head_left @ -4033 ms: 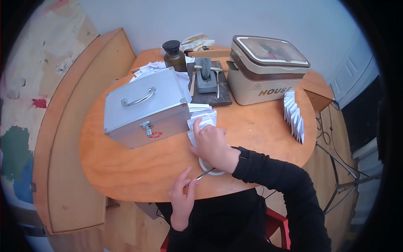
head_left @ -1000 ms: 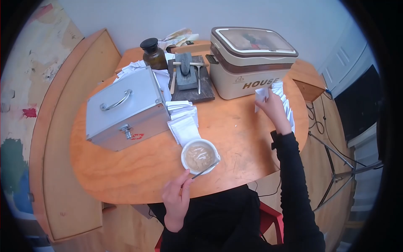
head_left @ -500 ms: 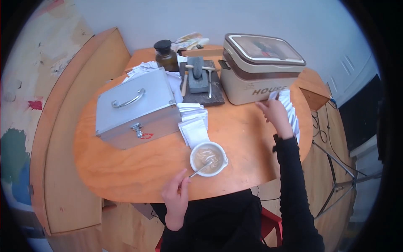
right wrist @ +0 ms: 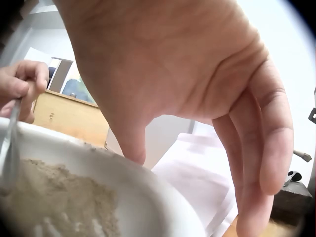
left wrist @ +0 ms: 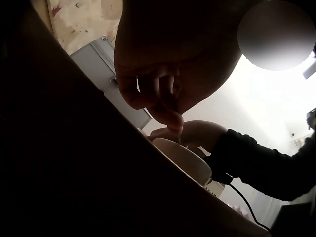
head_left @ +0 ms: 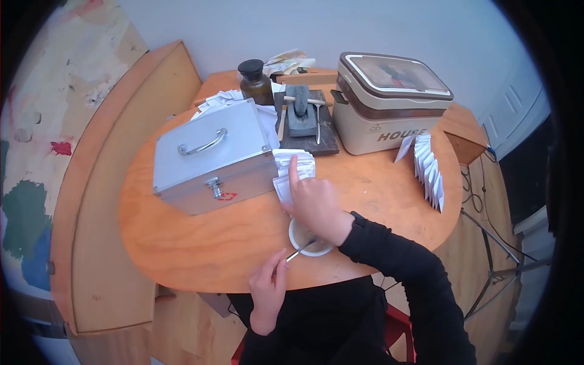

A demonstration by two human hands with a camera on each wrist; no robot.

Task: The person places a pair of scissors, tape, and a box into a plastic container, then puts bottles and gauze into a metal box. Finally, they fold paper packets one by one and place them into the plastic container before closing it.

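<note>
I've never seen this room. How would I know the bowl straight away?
Find the big silver case on the wooden table. Beside its right end lie white paper packets, and at their near end, partly under the person's right hand, sits a round white bowl. Unlike its neighbours, it holds sandy-coloured powder, with a metal spoon in it.

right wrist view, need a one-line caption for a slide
Left hand holding a spoon in a bowl of beige powder, right hand by white paper packets
</note>
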